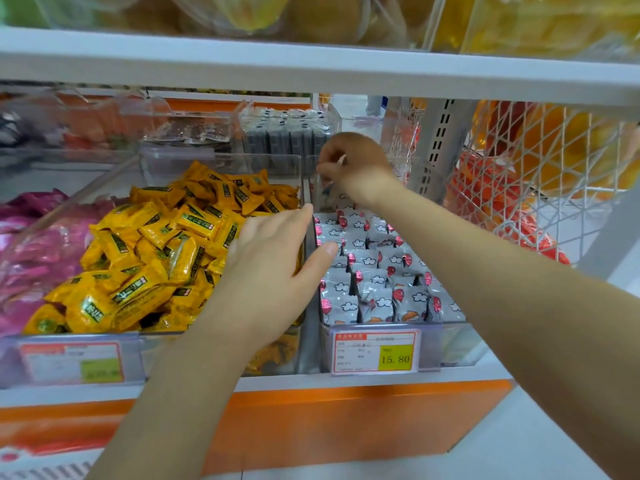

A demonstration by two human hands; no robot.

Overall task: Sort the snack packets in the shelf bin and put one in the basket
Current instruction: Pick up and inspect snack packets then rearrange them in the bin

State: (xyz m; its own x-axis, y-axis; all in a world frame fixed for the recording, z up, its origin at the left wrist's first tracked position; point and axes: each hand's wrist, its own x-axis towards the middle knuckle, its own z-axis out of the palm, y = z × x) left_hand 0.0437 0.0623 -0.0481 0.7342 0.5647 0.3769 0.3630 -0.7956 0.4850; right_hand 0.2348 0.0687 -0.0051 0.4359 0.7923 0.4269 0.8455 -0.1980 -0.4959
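"Where are the grey packets (pixel 374 271)?"

"Middle right, in the bin (pixel 453 336). The right hand (pixel 356 164) pinches one at the back. The left hand (pixel 273 261) is spread wide."

"Lift it slowly. Keep the rows neat."

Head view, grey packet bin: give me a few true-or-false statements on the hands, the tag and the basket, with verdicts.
1. The right hand pinches a grey packet at the back of the grey-packet bin. True.
2. The left hand grips a yellow packet. False: it holds nothing, its fingers straight, beside the yellow packets.
3. The price tag on that bin reads 15.80. True.
4. The wire basket stands left of the bins. False: it is on their right.
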